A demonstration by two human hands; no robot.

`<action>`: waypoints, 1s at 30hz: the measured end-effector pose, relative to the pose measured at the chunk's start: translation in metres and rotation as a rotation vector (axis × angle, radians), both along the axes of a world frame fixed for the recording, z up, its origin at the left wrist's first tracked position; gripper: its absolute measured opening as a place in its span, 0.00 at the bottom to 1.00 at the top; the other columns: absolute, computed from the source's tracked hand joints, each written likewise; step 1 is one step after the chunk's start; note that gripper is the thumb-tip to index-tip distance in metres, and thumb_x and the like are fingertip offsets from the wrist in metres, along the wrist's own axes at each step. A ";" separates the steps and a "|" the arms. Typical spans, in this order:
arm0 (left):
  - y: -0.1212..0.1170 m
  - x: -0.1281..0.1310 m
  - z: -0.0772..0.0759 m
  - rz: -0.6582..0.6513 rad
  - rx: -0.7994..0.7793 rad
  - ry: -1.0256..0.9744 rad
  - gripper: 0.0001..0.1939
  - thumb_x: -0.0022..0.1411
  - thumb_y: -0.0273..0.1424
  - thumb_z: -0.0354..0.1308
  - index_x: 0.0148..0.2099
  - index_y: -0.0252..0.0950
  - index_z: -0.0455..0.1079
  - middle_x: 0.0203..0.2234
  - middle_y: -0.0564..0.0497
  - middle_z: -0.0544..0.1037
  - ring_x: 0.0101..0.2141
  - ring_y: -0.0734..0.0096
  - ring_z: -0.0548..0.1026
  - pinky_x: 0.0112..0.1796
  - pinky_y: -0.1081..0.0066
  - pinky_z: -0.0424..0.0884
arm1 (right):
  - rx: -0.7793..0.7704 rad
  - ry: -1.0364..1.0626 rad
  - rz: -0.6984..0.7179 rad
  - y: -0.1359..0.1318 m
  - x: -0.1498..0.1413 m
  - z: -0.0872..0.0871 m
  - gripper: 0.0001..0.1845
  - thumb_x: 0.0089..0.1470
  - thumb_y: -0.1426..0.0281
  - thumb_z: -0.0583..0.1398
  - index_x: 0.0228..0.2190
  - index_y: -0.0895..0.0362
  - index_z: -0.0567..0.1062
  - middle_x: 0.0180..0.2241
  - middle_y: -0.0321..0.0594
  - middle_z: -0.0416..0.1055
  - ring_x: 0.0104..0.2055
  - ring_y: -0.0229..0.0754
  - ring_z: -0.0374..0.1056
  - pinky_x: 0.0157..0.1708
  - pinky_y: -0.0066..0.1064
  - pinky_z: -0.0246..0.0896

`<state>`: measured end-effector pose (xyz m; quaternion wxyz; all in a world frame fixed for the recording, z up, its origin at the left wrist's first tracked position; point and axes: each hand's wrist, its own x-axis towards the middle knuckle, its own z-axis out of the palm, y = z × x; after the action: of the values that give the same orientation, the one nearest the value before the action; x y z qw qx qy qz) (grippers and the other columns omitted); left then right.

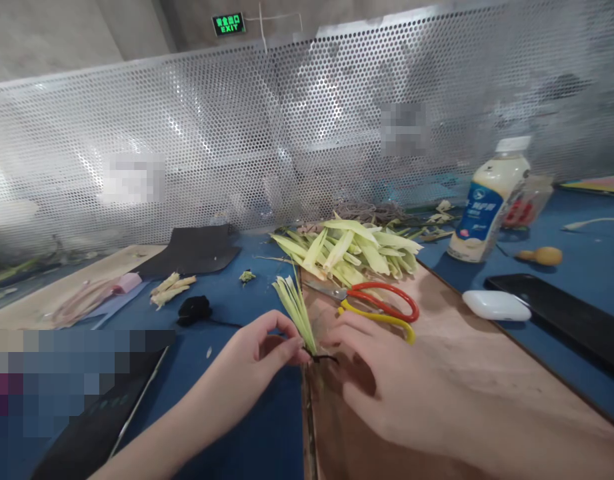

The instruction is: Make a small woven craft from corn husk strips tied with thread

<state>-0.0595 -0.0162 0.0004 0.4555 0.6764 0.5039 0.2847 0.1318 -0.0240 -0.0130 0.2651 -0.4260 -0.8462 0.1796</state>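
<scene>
Fingers and thumb of the left hand [269, 350] close together at the dark-tied lower end of a small bundle of pale green strips [297, 310], which fans up and away over the left edge of a tan board [467, 340]. The right hand [381, 373] is over the board, just beside the bundle's base, with its thumb and fingers apart and curled; a thin black end [327, 359] points into that gap. The upper fingers overlap the yellow loop of the scissors [343, 293] in view, so whether they touch it cannot be told.

Beyond the hands, a heap of pale husks [357, 247] spreads across the board's far end and onto the blue surface [267, 413]. The scissors lie between heap and right hand, leaving little room ahead. The board's left edge runs toward the wearer between the forearms, with a stretch of blue between it and a dark tablet [101, 400]. Its right edge slants outward, a white case [497, 305] beside it; a black phone [561, 320] and a bottle [479, 210] stand or lie farther right. A perforated metal screen [237, 133] bounds the far side.
</scene>
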 end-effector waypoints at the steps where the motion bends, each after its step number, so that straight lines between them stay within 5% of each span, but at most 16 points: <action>1: 0.000 0.000 0.000 -0.006 -0.005 -0.015 0.07 0.58 0.35 0.49 0.33 0.37 0.60 0.28 0.54 0.74 0.34 0.70 0.73 0.40 0.69 0.65 | 0.023 0.012 0.023 0.001 -0.001 -0.001 0.13 0.42 0.79 0.53 0.34 0.57 0.68 0.35 0.40 0.64 0.37 0.40 0.59 0.33 0.32 0.56; 6: 0.000 0.000 -0.001 -0.027 0.006 -0.021 0.07 0.58 0.35 0.50 0.33 0.36 0.60 0.28 0.54 0.73 0.33 0.71 0.73 0.38 0.70 0.66 | 0.138 0.005 0.071 0.010 -0.005 -0.016 0.08 0.50 0.77 0.53 0.31 0.57 0.71 0.32 0.39 0.66 0.38 0.41 0.58 0.40 0.35 0.54; 10: 0.001 -0.001 -0.002 0.010 0.053 0.057 0.07 0.57 0.35 0.50 0.33 0.36 0.61 0.23 0.55 0.71 0.27 0.73 0.71 0.26 0.76 0.66 | 0.241 0.028 0.060 0.016 -0.007 -0.024 0.07 0.51 0.76 0.55 0.26 0.57 0.71 0.26 0.36 0.66 0.34 0.39 0.57 0.38 0.34 0.54; 16: 0.004 -0.001 -0.010 0.021 -0.148 0.039 0.09 0.59 0.36 0.44 0.35 0.37 0.60 0.21 0.56 0.71 0.09 0.82 0.61 0.08 0.82 0.50 | 0.321 0.007 0.044 0.011 -0.009 -0.024 0.06 0.50 0.76 0.55 0.25 0.58 0.70 0.25 0.36 0.66 0.33 0.40 0.57 0.35 0.33 0.53; 23: -0.001 0.004 -0.008 -0.040 -0.124 0.164 0.19 0.56 0.46 0.45 0.26 0.35 0.61 0.12 0.60 0.64 0.08 0.83 0.61 0.09 0.83 0.53 | 0.329 -0.018 0.007 0.009 -0.010 -0.024 0.05 0.48 0.77 0.57 0.23 0.58 0.69 0.23 0.35 0.63 0.32 0.39 0.57 0.32 0.31 0.51; 30: 0.000 0.001 -0.007 -0.130 -0.123 0.206 0.15 0.55 0.43 0.49 0.31 0.34 0.65 0.22 0.56 0.72 0.11 0.84 0.63 0.12 0.82 0.58 | 0.343 -0.003 0.016 0.007 -0.009 -0.022 0.05 0.49 0.77 0.57 0.23 0.58 0.67 0.25 0.35 0.64 0.32 0.38 0.58 0.34 0.31 0.53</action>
<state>-0.0589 -0.0161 -0.0070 0.4594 0.7041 0.5196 0.1522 0.1224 -0.0169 -0.0352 0.3314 -0.3679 -0.8681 0.0341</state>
